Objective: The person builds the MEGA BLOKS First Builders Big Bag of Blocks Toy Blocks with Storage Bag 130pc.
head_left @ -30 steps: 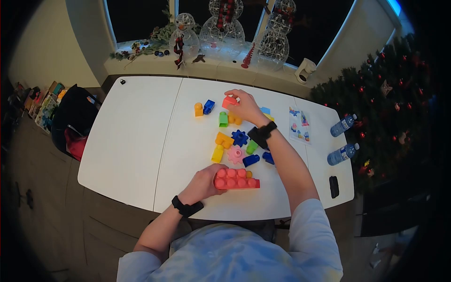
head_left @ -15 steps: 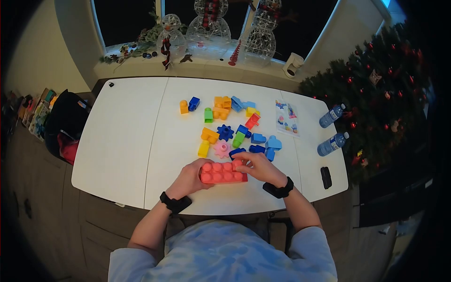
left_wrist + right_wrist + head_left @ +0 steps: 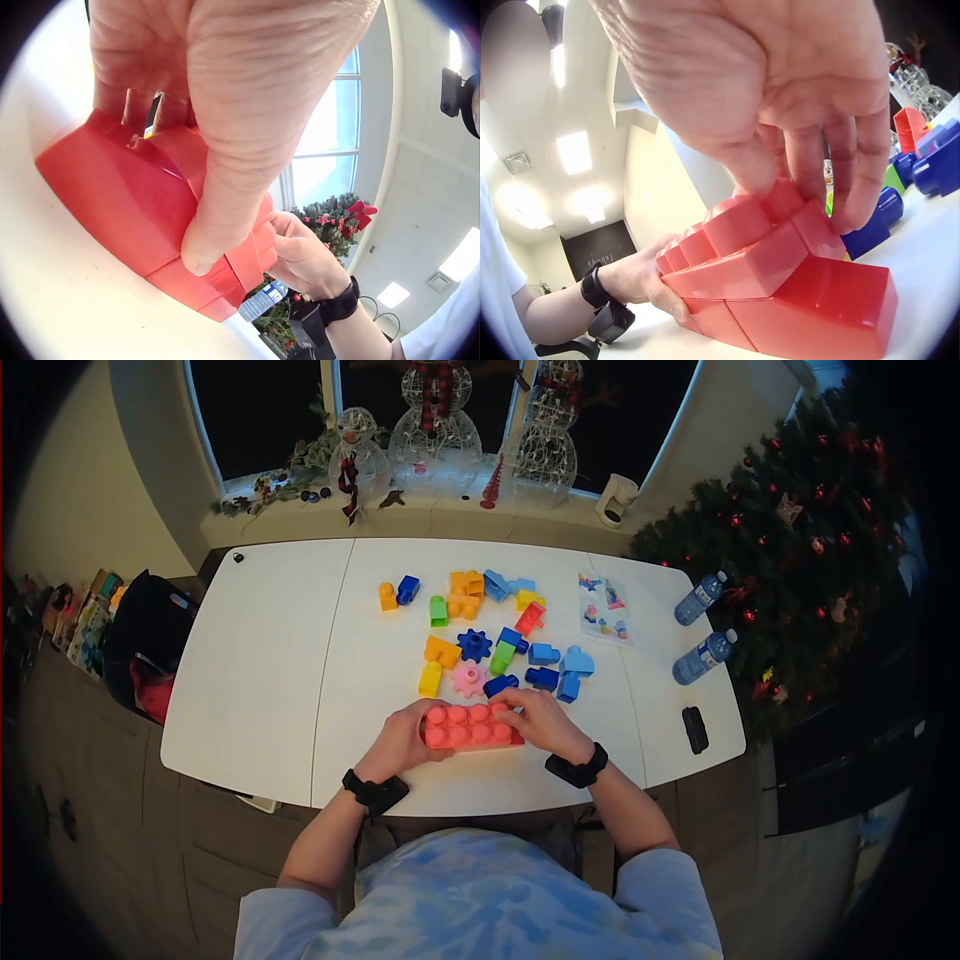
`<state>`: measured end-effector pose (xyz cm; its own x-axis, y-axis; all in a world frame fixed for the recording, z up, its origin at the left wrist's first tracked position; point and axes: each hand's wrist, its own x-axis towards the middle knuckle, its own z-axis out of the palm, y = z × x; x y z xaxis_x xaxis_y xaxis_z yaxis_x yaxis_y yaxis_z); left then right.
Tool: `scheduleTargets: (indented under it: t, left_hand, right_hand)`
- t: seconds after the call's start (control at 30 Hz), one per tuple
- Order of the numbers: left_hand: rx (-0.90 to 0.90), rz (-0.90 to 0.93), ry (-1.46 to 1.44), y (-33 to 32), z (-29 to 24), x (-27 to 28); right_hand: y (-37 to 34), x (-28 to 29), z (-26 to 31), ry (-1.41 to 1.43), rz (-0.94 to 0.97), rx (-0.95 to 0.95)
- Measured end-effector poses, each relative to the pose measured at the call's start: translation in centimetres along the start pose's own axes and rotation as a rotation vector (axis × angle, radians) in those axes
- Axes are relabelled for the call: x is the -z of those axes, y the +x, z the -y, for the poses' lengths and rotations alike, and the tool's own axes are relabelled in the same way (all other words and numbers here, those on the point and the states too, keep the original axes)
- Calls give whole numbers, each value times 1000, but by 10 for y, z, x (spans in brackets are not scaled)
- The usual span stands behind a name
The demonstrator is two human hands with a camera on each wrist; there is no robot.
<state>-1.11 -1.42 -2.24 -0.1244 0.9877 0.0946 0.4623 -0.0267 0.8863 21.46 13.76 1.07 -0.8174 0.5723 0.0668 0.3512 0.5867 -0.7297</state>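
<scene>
A low stack of red toy building blocks [image 3: 465, 728] sits on the white table [image 3: 250, 680] close to the person, round studs on top. My left hand [image 3: 400, 742] grips its left end; in the left wrist view the thumb [image 3: 206, 251] lies along the near side. At the stack's far right corner, my right hand [image 3: 548, 722] pinches a small red block [image 3: 817, 229] on the upper layer, fingers at its far side. Below it, a lower red block [image 3: 817, 304] juts out to the right. Just beyond the right fingertips lies a dark blue block [image 3: 500, 686].
Farther back lie a pink gear [image 3: 468, 679], a blue gear [image 3: 474, 645] and several loose blocks in yellow, orange, green and blue. A picture sheet [image 3: 605, 615], two water bottles [image 3: 705, 658] and a black case [image 3: 695, 730] are on the right side.
My right hand has come back from the far side of the table with a red block and now holds it at the stack's right end. The left hand has kept its grip.
</scene>
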Motion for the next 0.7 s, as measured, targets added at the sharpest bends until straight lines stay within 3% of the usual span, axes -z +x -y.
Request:
scheduleTargets:
  t: [0.27,0.37,0.4,0.47,0.5,0.57,0.7]
  left_hand:
    - [-35,-23,16,-2,2,1]
    - [-14,19,59,-1,1,3]
    - [-12,25,47,-1,1,4]
    - [-9,30,37,-1,1,4]
    - [-20,29,37,-1,2,4]
    - [-28,20,39,-1,4,3]
    - [-19,12,4,-4,3,4]
  right_hand:
    - [2,5,2,7,9,35]
    - [30,31,3,-68,316,4]
    - [43,35,6,-68,316,9]
    - [70,34,18,-245,59,222]
    - [87,29,20,-245,60,225]
    - [124,9,12,-522,81,440]
    - [156,-30,1,-678,144,682]
